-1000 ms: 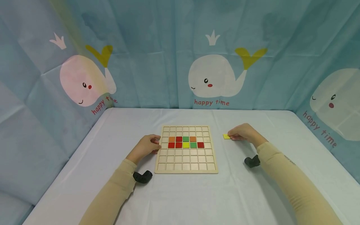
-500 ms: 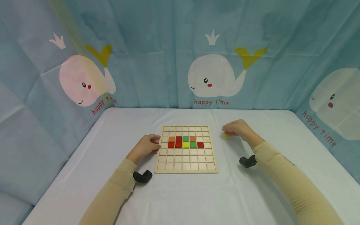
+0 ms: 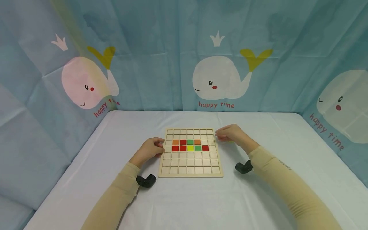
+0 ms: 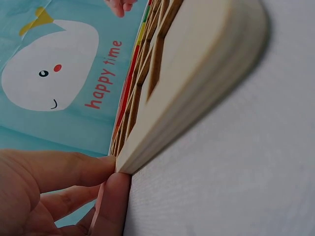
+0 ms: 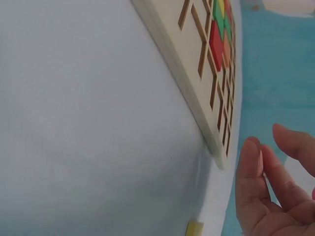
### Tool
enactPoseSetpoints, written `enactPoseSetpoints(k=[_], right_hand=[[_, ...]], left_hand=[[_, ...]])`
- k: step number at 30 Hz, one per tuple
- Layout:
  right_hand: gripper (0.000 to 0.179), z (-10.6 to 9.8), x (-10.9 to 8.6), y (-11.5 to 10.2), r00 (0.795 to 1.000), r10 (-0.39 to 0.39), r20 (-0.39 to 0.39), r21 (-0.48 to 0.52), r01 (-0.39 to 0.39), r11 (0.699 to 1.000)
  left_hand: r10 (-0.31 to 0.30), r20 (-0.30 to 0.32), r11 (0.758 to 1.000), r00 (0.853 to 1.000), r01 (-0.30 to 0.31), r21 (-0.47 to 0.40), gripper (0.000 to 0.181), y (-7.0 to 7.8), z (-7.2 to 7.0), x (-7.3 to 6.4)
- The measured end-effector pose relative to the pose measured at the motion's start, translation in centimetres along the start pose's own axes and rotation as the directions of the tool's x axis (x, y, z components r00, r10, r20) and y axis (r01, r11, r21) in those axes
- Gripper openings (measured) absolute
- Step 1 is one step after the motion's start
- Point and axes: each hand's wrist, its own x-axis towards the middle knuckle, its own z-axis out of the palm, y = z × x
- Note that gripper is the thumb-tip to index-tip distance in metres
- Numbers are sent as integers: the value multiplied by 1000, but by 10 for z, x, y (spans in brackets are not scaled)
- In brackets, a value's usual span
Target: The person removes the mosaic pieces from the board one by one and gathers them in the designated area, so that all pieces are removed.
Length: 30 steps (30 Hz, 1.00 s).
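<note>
A square wooden grid board [image 3: 190, 163] lies on the white table, with two rows of red, orange, green and yellow square tiles [image 3: 182, 148] in its cells. My left hand [image 3: 149, 147] grips the board's left edge with thumb and fingertips, as the left wrist view shows close up. Just beyond the right edge, toward the back corner, hovers my right hand [image 3: 232, 134]. Thumb and fingers [image 5: 250, 157] stand apart in the right wrist view, and I see nothing between them. A loose yellow tile [image 5: 195, 229] lies on the table, mostly hidden behind the right hand in the head view.
A light blue curtain [image 3: 149, 80] with printed whales surrounds the white tablecloth [image 3: 189, 201] at the back and sides. A black device [image 3: 146, 181] sits at the left wrist, another black device [image 3: 243, 167] at the right.
From the yellow tile, which it was touching, my right hand has moved left to the board's right edge. The tile stays on the table. My left hand keeps its place.
</note>
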Motion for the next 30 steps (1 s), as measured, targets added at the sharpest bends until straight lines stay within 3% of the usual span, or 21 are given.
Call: enactPoseSetpoints(k=[13, 30], right_hand=[[33, 28, 8, -8, 999, -34, 27, 44, 33, 998], [28, 51, 17, -13, 997, 6, 77, 24, -7, 1000]], left_hand=[[5, 5, 1000, 1000, -5, -15, 50, -1, -1, -1], [8, 4, 1000, 1000, -8, -21, 50, -1, 0, 0]])
